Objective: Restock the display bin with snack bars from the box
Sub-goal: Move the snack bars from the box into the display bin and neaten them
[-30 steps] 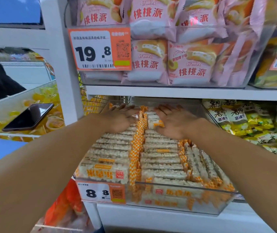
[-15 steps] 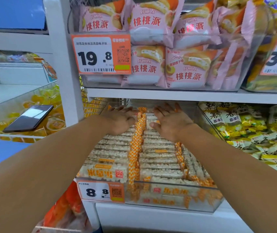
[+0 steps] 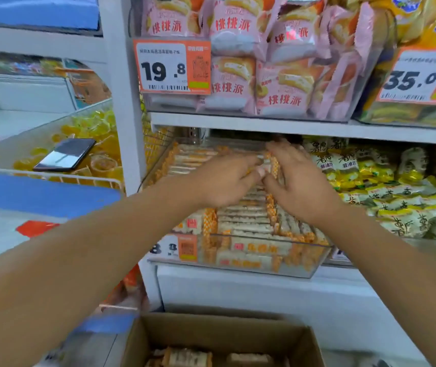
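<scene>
A clear display bin (image 3: 304, 260) on the lower shelf holds rows of white snack bars (image 3: 243, 221) with orange checked ends. Both arms reach in over its rear half. My left hand (image 3: 225, 181) lies across the bars with its fingers pointing right. Beside it, my right hand (image 3: 296, 181) has its fingers spread over the middle row. Their fingertips meet above an orange-ended bar, and motion blur hides any grip. An open cardboard box (image 3: 225, 337) stands at the bottom edge, with a few bars (image 3: 185, 357) inside.
Pink cake packs (image 3: 238, 83) fill the shelf above, behind a 19.8 price tag (image 3: 169, 67). Yellow-green packs (image 3: 397, 197) lie to the right of the bin. A black phone (image 3: 64, 154) rests on a bin of orange jelly cups at the left.
Both hands lay flat and apart on the bars; now they have drawn together over the middle row. The view has dropped, bringing the cardboard box into sight.
</scene>
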